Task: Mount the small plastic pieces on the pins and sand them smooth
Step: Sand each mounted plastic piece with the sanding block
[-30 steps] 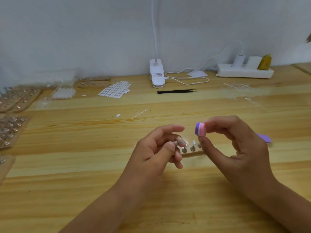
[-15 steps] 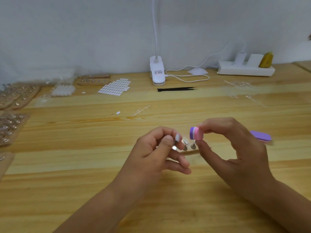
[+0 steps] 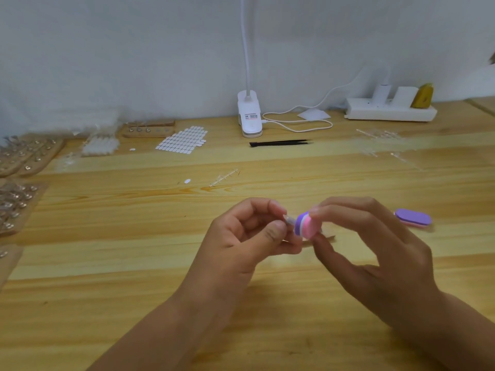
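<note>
My left hand (image 3: 249,236) pinches a small clear plastic piece (image 3: 287,219) between thumb and forefinger, a little above the surface (image 3: 107,263). My right hand (image 3: 375,250) grips a small sanding block (image 3: 305,226), forefinger on top and thumb beneath; the block has a purple face, a pink face and a white band between. The purple face meets the tip of the piece, though blur keeps me from telling if they truly touch. A sliver of a wooden strip (image 3: 329,237) shows under my fingers, its pins hidden. A second sanding block (image 3: 413,217), purple over pink, lies flat to the right, apart from my hand. Farther back: black tweezers (image 3: 280,142), a white lamp base (image 3: 249,116), a power strip (image 3: 388,112), a sheet of white pieces (image 3: 183,140). Boards of pins (image 3: 16,202) line the left edge.
</note>
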Demonstrator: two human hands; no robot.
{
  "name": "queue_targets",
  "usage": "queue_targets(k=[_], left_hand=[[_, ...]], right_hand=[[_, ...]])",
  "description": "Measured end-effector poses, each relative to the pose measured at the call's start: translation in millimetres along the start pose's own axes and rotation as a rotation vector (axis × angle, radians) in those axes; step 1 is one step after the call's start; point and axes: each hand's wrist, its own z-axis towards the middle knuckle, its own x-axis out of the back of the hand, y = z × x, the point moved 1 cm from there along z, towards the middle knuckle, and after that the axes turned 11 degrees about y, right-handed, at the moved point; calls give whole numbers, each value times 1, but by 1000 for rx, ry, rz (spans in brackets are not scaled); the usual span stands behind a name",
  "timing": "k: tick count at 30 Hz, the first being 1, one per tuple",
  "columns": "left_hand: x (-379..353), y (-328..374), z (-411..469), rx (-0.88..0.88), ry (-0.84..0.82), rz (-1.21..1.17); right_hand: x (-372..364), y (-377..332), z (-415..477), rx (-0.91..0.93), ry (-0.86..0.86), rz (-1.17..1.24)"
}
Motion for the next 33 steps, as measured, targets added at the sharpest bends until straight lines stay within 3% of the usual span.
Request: queue_targets(k=[6,12,15,20,25,29,33], left_hand=[[0,6,-1,-59,-6,38],[0,9,-2,-71,-6,-11],[-1,7,-3,-46,-44,-6],[3,5,0,-27,-29,9],[3,4,1,-28,-42,30],[4,5,0,-59,-21,32],[2,5,-1,-96,-4,62]], right_hand=[[0,-2,-2,77,7,27],[3,5,2,34,89,0],[0,-4,-3,110,44,69],[1,10,4,42,65,-20],[-1,-5,-2,91,22,45],[5,5,5,-58,49,26],[4,5,4,-233,47,163]])
